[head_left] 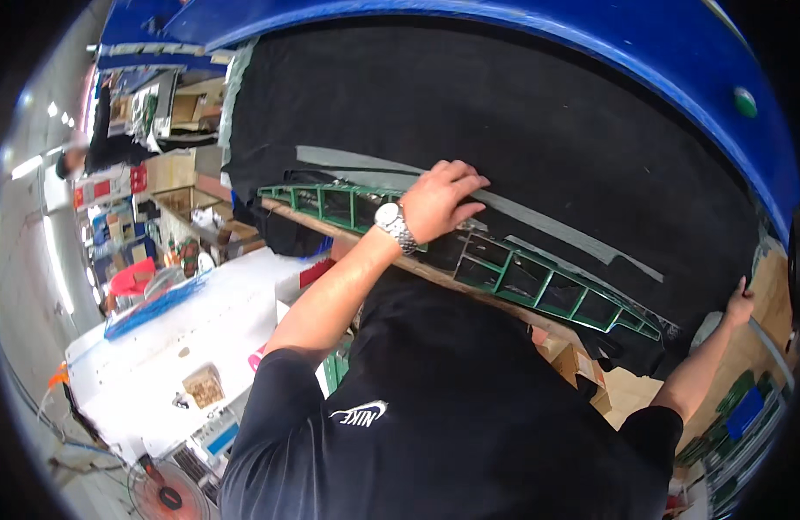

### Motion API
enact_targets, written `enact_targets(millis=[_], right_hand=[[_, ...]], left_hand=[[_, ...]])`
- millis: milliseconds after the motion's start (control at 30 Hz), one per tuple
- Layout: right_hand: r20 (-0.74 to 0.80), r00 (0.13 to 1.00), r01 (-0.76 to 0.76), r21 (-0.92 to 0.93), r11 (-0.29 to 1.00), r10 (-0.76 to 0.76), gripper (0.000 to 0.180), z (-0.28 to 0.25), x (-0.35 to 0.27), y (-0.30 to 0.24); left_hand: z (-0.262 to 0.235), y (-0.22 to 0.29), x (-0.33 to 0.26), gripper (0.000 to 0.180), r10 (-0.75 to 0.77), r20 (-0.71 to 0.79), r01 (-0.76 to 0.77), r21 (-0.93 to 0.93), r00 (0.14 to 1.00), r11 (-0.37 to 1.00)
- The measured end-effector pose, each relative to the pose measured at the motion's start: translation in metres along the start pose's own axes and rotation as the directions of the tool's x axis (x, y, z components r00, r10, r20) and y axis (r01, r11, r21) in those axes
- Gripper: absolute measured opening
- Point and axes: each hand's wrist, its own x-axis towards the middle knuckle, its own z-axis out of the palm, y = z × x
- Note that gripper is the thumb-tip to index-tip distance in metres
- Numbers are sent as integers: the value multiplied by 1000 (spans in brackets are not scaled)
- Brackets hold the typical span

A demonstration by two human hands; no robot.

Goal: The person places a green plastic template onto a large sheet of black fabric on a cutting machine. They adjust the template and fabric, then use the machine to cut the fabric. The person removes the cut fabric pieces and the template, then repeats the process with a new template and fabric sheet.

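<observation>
Black fabric [504,113] over green frame [521,277], left hand [440,201] fingers flat, right hand [740,305] gripping fabric edge, cluttered workshop

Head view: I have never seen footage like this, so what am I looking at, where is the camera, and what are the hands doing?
This is one picture from a wide fisheye camera worn on a person's head, looking down, so straight edges bend near the rim. No machine is involved, only two bare hands. The left hand, with a metal wristwatch, lies flat on a large sheet of black fabric spread over a work surface. The right hand touches the fabric's far right edge. Below the fabric runs a green metal frame on a wooden strip. A blue curved edge borders the fabric above. At left stand a white table and shelves; an orange fan sits below.
</observation>
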Motion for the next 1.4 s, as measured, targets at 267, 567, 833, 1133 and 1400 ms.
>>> enact_targets(millis=[267, 567, 833, 1133, 1400], right_hand=[[-373, 824, 429, -82, 899, -427, 57, -116, -76, -169], [-392, 100, 602, 755, -258, -914, 46, -299, -487, -492], [-110, -144, 747, 640, -181, -983, 91, -295, -601, -537], [113, -96, 720, 693, 9, -989, 100, -322, -586, -532], [231, 45, 699, 688, 196, -972, 95, -438, -545, -508]], left_hand=[[-101, -35, -138, 33, -440, -268, 490, 159, 857, 857], [-141, -79, -227, 32, -653, -367, 722, 80, 662, 687], [-176, -169, -237, 36, -416, -393, 529, 243, 820, 813], [-194, -298, -246, 49, -312, -217, 365, 274, 925, 890], [-206, -331, -287, 20, -178, -116, 186, 63, 977, 980]])
